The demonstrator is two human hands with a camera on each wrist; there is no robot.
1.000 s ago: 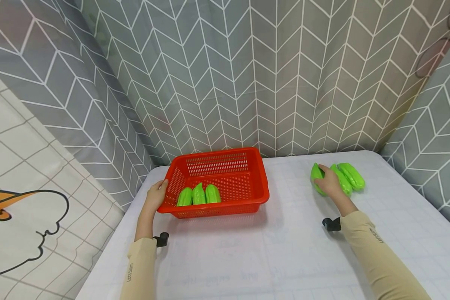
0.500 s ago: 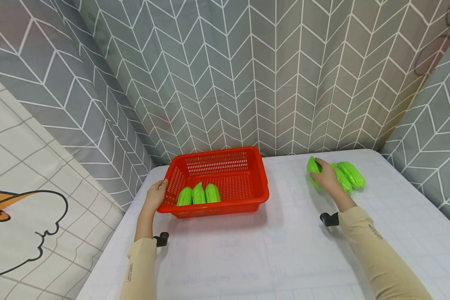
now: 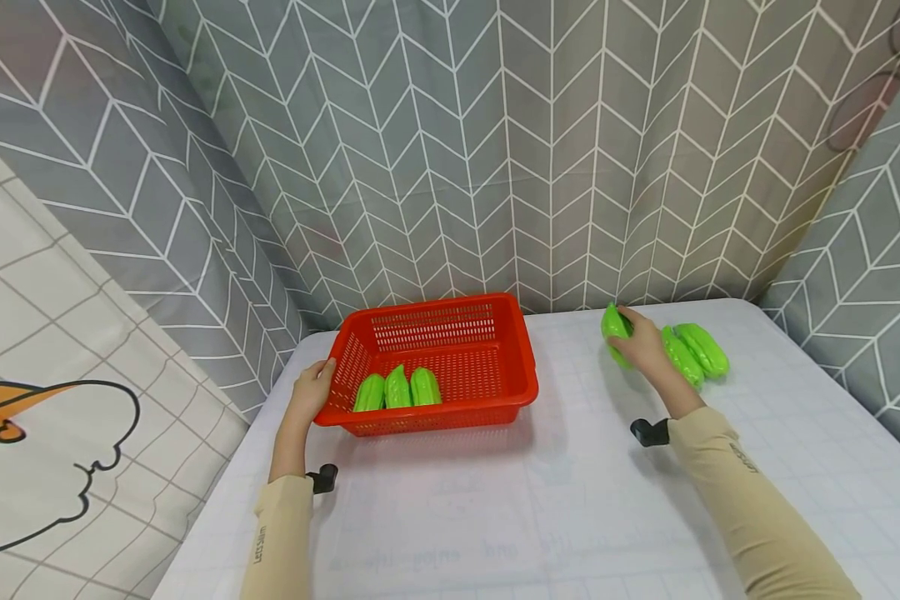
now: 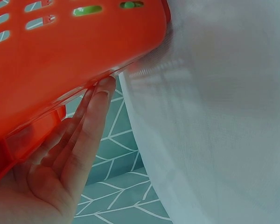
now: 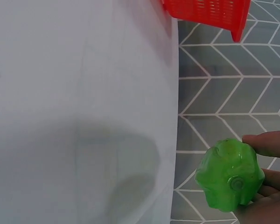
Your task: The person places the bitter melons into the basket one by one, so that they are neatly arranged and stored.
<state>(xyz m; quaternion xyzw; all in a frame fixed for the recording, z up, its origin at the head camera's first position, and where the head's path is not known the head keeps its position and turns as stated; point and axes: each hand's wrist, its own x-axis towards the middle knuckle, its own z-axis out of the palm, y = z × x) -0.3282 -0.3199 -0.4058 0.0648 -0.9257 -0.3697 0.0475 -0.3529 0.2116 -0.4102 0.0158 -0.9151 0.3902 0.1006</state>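
My left hand [image 3: 313,387] holds the left rim of a red plastic basket [image 3: 525,358]; in the left wrist view its fingers [image 4: 86,135] lie along the outside, under the rim. Inside the basket, three glossy green bitter gourds [image 3: 397,387] lie side by side at the front left. To the right, my right hand [image 3: 645,346] grips another bitter gourd [image 3: 613,329] above the table. The right wrist view shows that gourd [image 5: 231,175] end-on, ribbed and lumpy, pinched between thumb and fingers [image 5: 270,143]. Just right of this hand, two more gourds [image 3: 693,354] lie together on the table.
A white cloth covers the table [image 3: 450,517]. Grey curtain [image 3: 450,167] with white chevron lines hangs close behind the back edge and at the right. On the left hangs a white checked curtain [image 3: 157,417] with a cartoon drawing. A black wrist camera [image 3: 648,432] sits at each sleeve.
My right hand has lifted the gourd off the table, away from the other two, and carried it a little to the left. The left hand and basket have stayed in place.
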